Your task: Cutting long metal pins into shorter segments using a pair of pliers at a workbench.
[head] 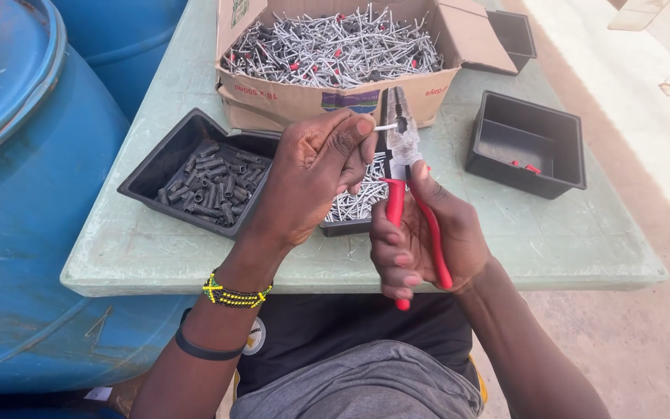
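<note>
so centre of the frame, the left hand (316,174) is pinching a small silvery pin (386,127) between thumb and fingertips, pressed tight on its near end. the pin's long axis runs roughly sideways across the picture, its free end pointing right, straight at the nose of the pliers (398,128). the right hand (420,237) is wrapped around the red handles, a bit lower and right of centre, with the pliers standing upright so the jaws point toward the top of the frame. handles look slightly spread, and the pin tip sits right at the jaws, touching or just about, can't tell if they're actually biting it yet

so the pin lies left of the pliers, crossing their axis at about a right angle, and the left hand is the one carrying it

around them on the pale green table (568,248): a black tray of dark little sleeves (207,182) at left, another tray of loose pins (354,203) mostly hidden behind the hands, a nearly bare black tray (527,145) at right, and a cardboard box of pins (335,48) at the top. blue barrel (17,233) fills the left edge
</note>
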